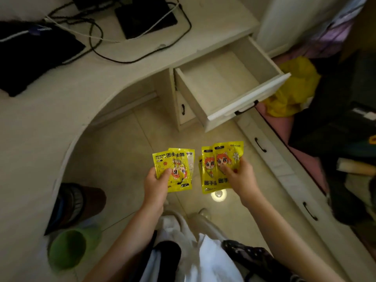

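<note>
I see the pale curved desk (61, 82) with its boxy wooden drawer (250, 98) pulled out, smooth bottom showing. Over the tiled floor (122, 149), my left hand (156, 184) pinches glossy yellow packets (179, 159); my right hand (242, 176) grips a second fan (211, 174) just beside them.

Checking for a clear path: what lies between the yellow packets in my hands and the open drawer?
Nothing: the head view shows only bare floor tiles between the open drawer and the yellow packets held by the left hand and right hand.
</note>
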Available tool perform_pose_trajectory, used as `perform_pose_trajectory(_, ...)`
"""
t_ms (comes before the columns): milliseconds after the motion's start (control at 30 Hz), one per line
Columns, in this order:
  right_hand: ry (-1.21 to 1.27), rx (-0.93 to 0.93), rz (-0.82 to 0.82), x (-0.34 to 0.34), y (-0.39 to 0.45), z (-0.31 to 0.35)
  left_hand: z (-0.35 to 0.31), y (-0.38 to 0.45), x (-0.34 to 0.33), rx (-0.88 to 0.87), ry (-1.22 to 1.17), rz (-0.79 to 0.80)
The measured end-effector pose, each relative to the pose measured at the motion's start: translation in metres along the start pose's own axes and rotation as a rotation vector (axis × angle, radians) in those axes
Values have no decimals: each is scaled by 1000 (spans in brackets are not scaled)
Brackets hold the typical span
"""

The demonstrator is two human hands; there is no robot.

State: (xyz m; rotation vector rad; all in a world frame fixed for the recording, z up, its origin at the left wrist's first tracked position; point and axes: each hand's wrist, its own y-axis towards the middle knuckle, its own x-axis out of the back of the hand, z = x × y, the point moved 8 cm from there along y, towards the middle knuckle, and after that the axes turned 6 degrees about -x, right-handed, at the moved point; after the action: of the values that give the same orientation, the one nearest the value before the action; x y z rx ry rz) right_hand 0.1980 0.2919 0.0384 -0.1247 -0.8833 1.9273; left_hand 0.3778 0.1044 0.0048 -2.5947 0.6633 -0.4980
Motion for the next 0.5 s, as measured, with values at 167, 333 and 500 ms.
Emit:
perform_pose_trajectory(167, 46, -29, -69, 63, 19, -7, -15, -7, -70, -14, 16, 84)
perform_pose_trajectory(333, 60, -51, -120, 100, 51, 5, -39, 12, -119, -34, 37, 115)
perform_pose_trajectory(500, 58, -58, -137, 119, 98, 35, -69, 51, -161, -34, 32, 125)
